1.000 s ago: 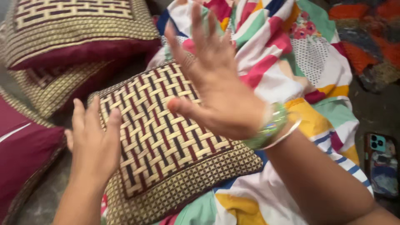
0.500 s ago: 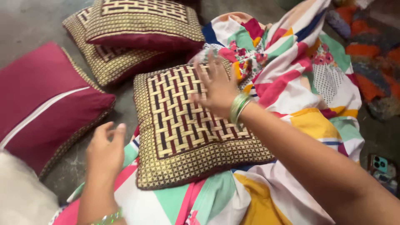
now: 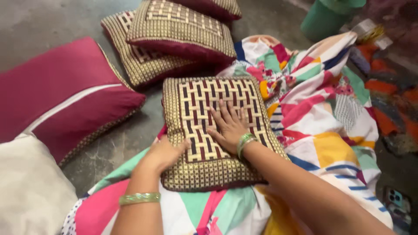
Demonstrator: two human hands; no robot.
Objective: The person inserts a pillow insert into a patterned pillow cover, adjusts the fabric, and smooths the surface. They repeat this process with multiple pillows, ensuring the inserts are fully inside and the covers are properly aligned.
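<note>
A square cushion [image 3: 204,102] with a gold and maroon woven pattern lies on a many-coloured patchwork sheet [image 3: 331,126]. My right hand [image 3: 228,126] rests flat on the middle of the cushion, fingers spread, green bangles at the wrist. My left hand [image 3: 163,152] presses on the cushion's near left edge, a gold bangle on that forearm. Neither hand grips anything.
Two more woven cushions [image 3: 174,30] are stacked at the back on the grey floor [image 3: 43,21]. A maroon cushion [image 3: 61,98] and a white cushion [image 3: 30,191] lie to the left. A green bin [image 3: 324,17] stands at the back, a phone [image 3: 398,204] lies at the right edge.
My right hand came down from the air and now lies flat on the cushion. My left hand moved onto the cushion's edge. The camera view pulled back.
</note>
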